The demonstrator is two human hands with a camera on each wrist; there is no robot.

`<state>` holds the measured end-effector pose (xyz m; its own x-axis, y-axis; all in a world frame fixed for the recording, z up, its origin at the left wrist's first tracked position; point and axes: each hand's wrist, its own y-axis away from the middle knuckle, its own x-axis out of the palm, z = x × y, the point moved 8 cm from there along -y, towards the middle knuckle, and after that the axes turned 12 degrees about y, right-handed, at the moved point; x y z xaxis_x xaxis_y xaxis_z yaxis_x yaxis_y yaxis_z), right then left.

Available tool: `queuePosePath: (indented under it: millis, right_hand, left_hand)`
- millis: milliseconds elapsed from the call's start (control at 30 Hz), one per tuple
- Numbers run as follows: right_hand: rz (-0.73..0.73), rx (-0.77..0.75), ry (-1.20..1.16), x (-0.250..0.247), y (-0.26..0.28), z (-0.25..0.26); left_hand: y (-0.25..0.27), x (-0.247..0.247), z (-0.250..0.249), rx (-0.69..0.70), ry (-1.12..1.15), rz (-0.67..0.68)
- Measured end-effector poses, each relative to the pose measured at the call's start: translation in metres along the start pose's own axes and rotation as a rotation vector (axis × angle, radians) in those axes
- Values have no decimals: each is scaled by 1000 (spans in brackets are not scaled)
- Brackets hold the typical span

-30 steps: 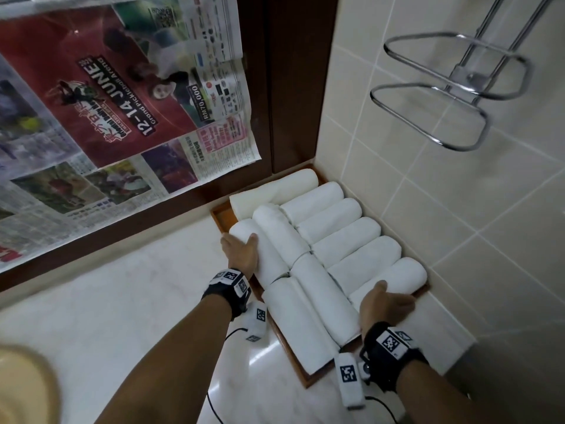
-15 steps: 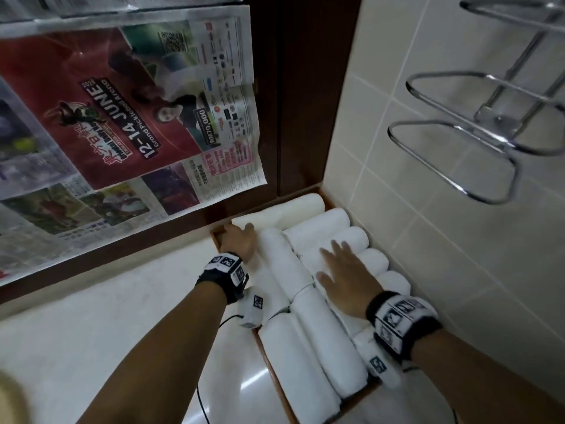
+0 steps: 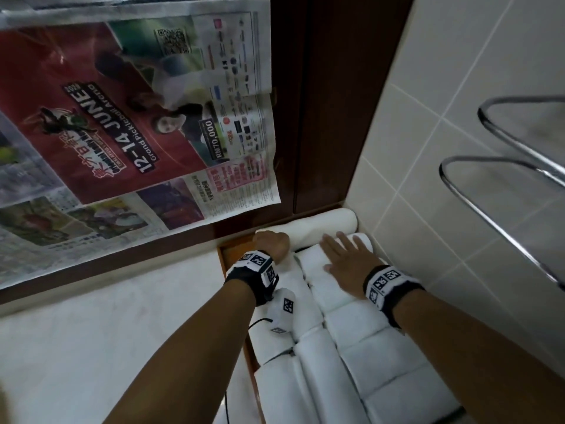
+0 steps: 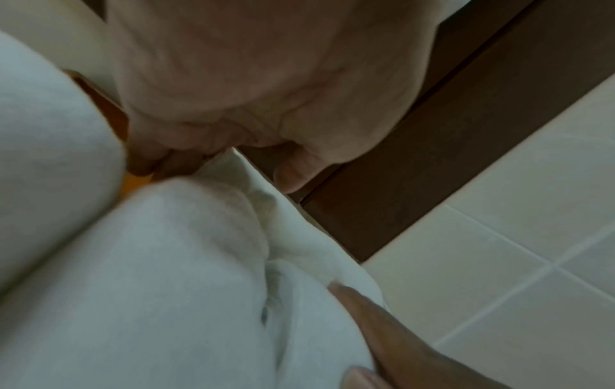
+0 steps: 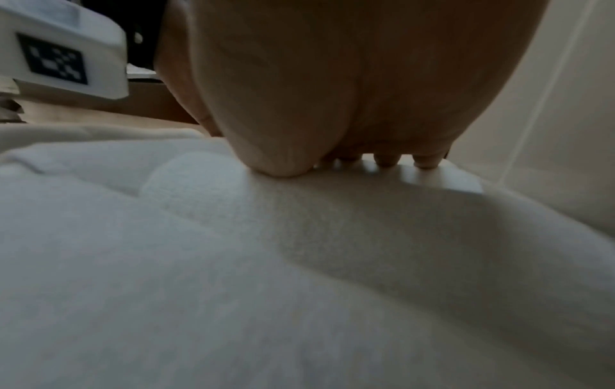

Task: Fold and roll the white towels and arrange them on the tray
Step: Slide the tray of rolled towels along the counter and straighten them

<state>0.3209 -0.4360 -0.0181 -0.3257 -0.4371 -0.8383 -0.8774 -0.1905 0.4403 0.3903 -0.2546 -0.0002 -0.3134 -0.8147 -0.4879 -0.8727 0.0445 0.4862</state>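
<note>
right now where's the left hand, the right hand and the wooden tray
left hand [image 3: 273, 243]: head view, back of the hand.
right hand [image 3: 347, 260]: head view, back of the flat hand.
wooden tray [image 3: 227, 252]: head view, bare far-left corner.

Roughly 10 rolled white towels [image 3: 321, 377], 1 wooden tray [image 3: 227, 255], 2 chrome loops [image 3: 489, 175], 1 newspaper [image 3: 122, 133]

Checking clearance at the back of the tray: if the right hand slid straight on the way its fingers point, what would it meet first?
Probably the far rolled towel lying crosswise at the tray's back; the right hand points toward it.
</note>
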Motion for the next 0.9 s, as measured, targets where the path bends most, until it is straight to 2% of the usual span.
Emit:
queuePosePath:
  millis: [100, 133, 167, 233, 267, 367, 467, 700, 900]
  right_hand:
    - [41, 11, -42, 3, -1, 0]
    - [56, 32, -86, 1, 0, 1]
    - [66, 65, -147, -1, 3, 2]
    - [48, 152, -291, -5, 19, 4]
    - [28, 189, -342, -4, 31, 7]
    - [72, 229, -346, 20, 72, 29]
    - [123, 229, -363, 37, 86, 43]
    - [131, 246, -314, 26, 44, 40]
    - [151, 276, -294, 22, 37, 34]
  left_hand:
    - [11, -9, 5, 13, -14, 99]
    - [14, -16, 10, 21, -30, 68]
    - [20, -25, 16, 36, -30, 4]
    - [45, -42, 30, 116, 44, -208]
    - [60, -41, 41, 150, 81, -253]
    - [103, -5, 82, 51, 172, -128]
    - [107, 23, 99, 48, 104, -80]
    - [86, 21, 84, 5, 53, -156]
    - [84, 16, 72, -35, 15, -199]
